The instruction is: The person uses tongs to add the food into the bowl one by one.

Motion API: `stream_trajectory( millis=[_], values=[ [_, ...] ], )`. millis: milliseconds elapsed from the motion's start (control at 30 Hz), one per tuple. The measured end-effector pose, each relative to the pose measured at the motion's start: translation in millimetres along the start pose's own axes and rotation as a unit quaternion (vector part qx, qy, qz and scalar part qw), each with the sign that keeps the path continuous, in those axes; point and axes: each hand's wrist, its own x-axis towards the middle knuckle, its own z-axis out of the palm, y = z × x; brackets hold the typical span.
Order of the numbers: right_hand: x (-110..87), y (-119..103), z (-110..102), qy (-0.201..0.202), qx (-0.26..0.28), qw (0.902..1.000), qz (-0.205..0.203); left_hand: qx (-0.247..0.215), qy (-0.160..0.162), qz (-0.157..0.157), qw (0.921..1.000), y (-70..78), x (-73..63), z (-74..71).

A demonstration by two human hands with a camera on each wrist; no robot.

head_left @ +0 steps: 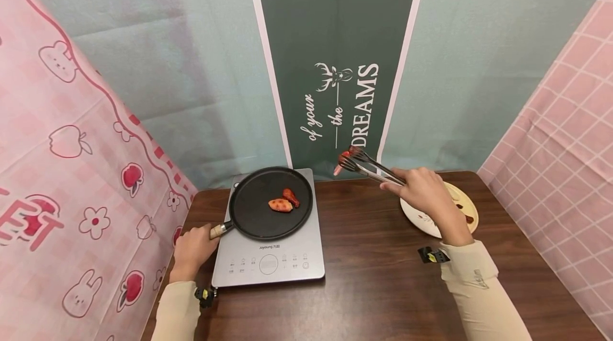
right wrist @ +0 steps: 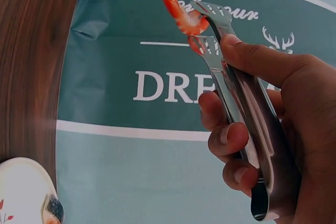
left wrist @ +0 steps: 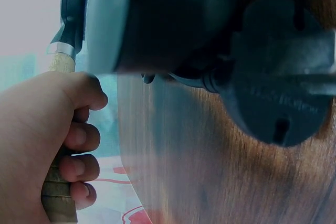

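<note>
In the head view my left hand (head_left: 195,248) grips the wooden handle (head_left: 218,231) of a flat black frying pan (head_left: 258,213); the left wrist view shows the fingers curled round that handle. A chicken drumstick (head_left: 290,197) and an orange-brown piece with dark spots (head_left: 280,205) lie close together in the pan. My right hand (head_left: 423,192) holds metal tongs (head_left: 378,171) above the table, between pan and plate. Pinched in the tongs' tips is a red and white shrimp (right wrist: 184,17), clearest in the right wrist view.
The pan sits on a silver induction cooker (head_left: 268,272). Partly behind my right forearm, a plate (head_left: 421,221) holds several food pieces at the table's right. The brown wooden table (head_left: 364,277) ends at a hanging green cloth (head_left: 335,38); pink cloths hang on both sides.
</note>
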Motion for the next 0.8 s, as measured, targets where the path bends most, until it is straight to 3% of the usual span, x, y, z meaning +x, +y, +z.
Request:
stream_trajectory(
  millis=[467,800],
  values=[
    [12.8,-16,8,0.014,-0.005,0.9996,-0.023,0.001,-0.004,-0.005,1.0,1.9,0.3,-2.6],
    [21.1,-27,13,0.002,0.007,0.9997,-0.025,-0.003,-0.004,-0.008,1.0,3.2,0.6,-2.4]
  ],
)
